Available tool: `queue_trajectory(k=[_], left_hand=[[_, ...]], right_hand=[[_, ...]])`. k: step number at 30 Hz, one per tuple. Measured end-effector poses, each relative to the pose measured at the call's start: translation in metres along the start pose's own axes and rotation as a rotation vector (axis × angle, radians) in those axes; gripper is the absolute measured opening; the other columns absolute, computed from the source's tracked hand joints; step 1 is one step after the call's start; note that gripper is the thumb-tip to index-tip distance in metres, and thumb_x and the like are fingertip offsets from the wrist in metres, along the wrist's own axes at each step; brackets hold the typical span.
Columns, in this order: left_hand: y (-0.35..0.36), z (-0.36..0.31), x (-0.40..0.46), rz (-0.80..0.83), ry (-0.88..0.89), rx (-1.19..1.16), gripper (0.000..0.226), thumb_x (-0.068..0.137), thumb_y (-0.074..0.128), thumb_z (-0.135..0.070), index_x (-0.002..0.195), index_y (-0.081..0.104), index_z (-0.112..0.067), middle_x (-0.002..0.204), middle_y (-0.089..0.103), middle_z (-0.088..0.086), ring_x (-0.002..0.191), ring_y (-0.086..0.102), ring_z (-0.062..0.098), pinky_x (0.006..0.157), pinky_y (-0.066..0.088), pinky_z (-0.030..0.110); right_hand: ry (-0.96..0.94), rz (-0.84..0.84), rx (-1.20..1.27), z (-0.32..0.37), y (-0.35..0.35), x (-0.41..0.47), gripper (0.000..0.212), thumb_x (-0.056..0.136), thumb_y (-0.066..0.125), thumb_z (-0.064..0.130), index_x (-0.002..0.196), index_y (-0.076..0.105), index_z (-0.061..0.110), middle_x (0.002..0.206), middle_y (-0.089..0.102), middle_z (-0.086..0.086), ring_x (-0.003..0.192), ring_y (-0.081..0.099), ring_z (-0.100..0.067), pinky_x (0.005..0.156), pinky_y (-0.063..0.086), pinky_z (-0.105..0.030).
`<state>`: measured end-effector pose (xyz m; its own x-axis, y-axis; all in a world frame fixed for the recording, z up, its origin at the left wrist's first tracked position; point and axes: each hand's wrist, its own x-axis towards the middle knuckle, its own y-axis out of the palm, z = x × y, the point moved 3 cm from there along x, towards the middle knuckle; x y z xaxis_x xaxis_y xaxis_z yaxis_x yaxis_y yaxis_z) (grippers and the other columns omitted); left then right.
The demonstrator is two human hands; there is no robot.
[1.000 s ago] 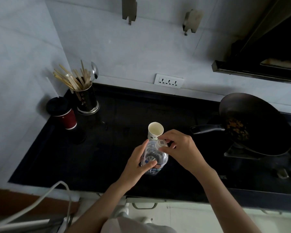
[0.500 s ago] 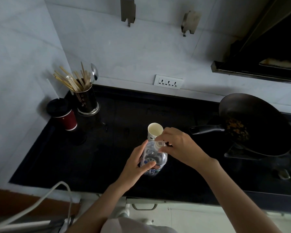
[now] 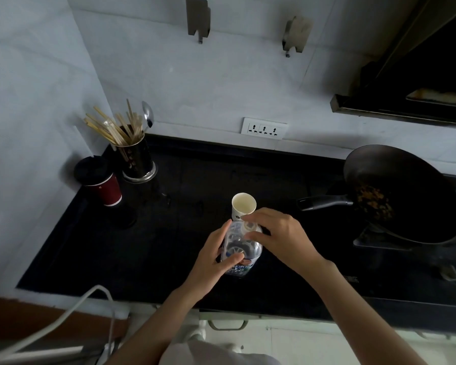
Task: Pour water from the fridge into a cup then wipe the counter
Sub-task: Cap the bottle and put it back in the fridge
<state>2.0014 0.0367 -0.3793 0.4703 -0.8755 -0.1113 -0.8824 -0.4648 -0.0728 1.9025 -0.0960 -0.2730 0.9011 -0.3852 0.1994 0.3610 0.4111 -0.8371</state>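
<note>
Since earlier frame, our right hand (image 3: 279,233) shifted round cap (image 3: 248,225). On bench (image 3: 169,233), left hand (image 3: 211,262) grips bottle (image 3: 241,248), right pinches cap; cup (image 3: 244,205) just behind. We steady bottle, twist cap off.

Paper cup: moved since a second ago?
No. The paper cup stands in the same spot left of the wok handle, just behind the bottle.

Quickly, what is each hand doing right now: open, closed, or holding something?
Left hand: holds the water bottle by its body.
Right hand: fingers pinch the bottle cap.
</note>
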Motion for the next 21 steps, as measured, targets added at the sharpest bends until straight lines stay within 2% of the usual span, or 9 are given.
queue_trajectory(k=[2, 3, 6, 8, 10, 13, 16, 19, 21], left_hand=[[0.0, 0.0, 0.0, 0.002, 0.001, 0.001, 0.069, 0.088, 0.068, -0.029, 0.141, 0.029, -0.05, 0.14, 0.041, -0.021, 0.129, 0.044, -0.003, 0.099, 0.044, 0.02], [0.0, 0.001, 0.0, 0.005, 0.001, -0.001, 0.069, 0.088, 0.068, -0.03, 0.141, 0.029, -0.05, 0.14, 0.041, -0.021, 0.13, 0.044, -0.002, 0.1, 0.045, 0.022], [0.0, 0.0, 0.0, 0.003, 0.004, 0.005, 0.07, 0.086, 0.069, -0.037, 0.143, 0.029, -0.048, 0.141, 0.041, -0.023, 0.13, 0.043, -0.003, 0.101, 0.044, 0.022], [0.001, 0.001, 0.001, -0.006, 0.001, 0.002, 0.072, 0.084, 0.069, -0.04, 0.143, 0.029, -0.048, 0.141, 0.04, -0.024, 0.13, 0.043, -0.003, 0.1, 0.043, 0.02], [0.001, 0.002, 0.001, -0.007, 0.003, 0.004, 0.072, 0.085, 0.07, -0.038, 0.143, 0.029, -0.049, 0.141, 0.04, -0.024, 0.13, 0.043, -0.003, 0.098, 0.043, 0.018], [0.0, 0.003, 0.0, -0.005, 0.0, 0.011, 0.07, 0.085, 0.069, -0.038, 0.141, 0.029, -0.053, 0.141, 0.04, -0.022, 0.13, 0.043, -0.002, 0.096, 0.044, 0.017], [0.0, 0.003, 0.0, 0.002, -0.01, 0.008, 0.07, 0.087, 0.069, -0.035, 0.14, 0.029, -0.053, 0.141, 0.04, -0.022, 0.131, 0.042, -0.003, 0.095, 0.044, 0.016], [0.0, 0.001, 0.0, 0.0, -0.005, 0.018, 0.07, 0.085, 0.069, -0.04, 0.14, 0.029, -0.055, 0.142, 0.039, -0.024, 0.131, 0.041, -0.004, 0.096, 0.042, 0.017], [0.0, 0.001, 0.0, 0.002, -0.002, 0.019, 0.07, 0.082, 0.069, -0.045, 0.139, 0.029, -0.057, 0.141, 0.039, -0.024, 0.131, 0.042, -0.003, 0.098, 0.043, 0.019]], right_hand=[[0.059, -0.07, -0.112, 0.003, -0.002, 0.001, 0.042, 0.076, 0.065, 0.053, 0.104, 0.068, 0.022, 0.096, 0.064, 0.011, 0.084, 0.057, -0.004, 0.066, 0.051, -0.023], [0.074, -0.056, -0.106, 0.001, -0.003, 0.001, 0.05, 0.074, 0.064, 0.058, 0.109, 0.065, 0.023, 0.103, 0.063, 0.011, 0.09, 0.056, -0.003, 0.071, 0.048, -0.019], [0.044, 0.145, 0.111, -0.002, -0.009, 0.004, 0.058, 0.082, 0.071, 0.035, 0.136, 0.05, 0.025, 0.137, 0.051, 0.012, 0.124, 0.048, -0.003, 0.099, 0.041, -0.02], [-0.012, 0.221, 0.15, -0.003, -0.012, 0.004, 0.052, 0.086, 0.069, 0.014, 0.134, 0.053, 0.024, 0.133, 0.056, 0.011, 0.118, 0.054, -0.001, 0.1, 0.045, -0.021], [-0.052, 0.172, 0.064, -0.001, -0.009, 0.005, 0.041, 0.085, 0.069, 0.011, 0.123, 0.062, 0.024, 0.117, 0.065, 0.011, 0.101, 0.063, -0.003, 0.087, 0.053, -0.024], [0.041, 0.045, -0.174, 0.003, -0.006, 0.008, 0.033, 0.08, 0.071, 0.043, 0.104, 0.068, 0.022, 0.094, 0.065, 0.009, 0.081, 0.063, -0.008, 0.069, 0.054, -0.028], [0.054, 0.057, -0.157, -0.001, -0.006, 0.005, 0.054, 0.074, 0.064, 0.061, 0.113, 0.062, 0.024, 0.11, 0.062, 0.011, 0.096, 0.057, -0.004, 0.076, 0.05, -0.021], [-0.026, 0.223, 0.085, -0.002, -0.009, 0.003, 0.049, 0.085, 0.069, 0.027, 0.132, 0.054, 0.027, 0.133, 0.054, 0.013, 0.118, 0.051, -0.001, 0.097, 0.044, -0.02], [-0.097, 0.206, 0.032, -0.001, -0.007, 0.004, 0.042, 0.085, 0.067, 0.009, 0.124, 0.062, 0.025, 0.124, 0.061, 0.012, 0.112, 0.058, -0.004, 0.092, 0.049, -0.021]])
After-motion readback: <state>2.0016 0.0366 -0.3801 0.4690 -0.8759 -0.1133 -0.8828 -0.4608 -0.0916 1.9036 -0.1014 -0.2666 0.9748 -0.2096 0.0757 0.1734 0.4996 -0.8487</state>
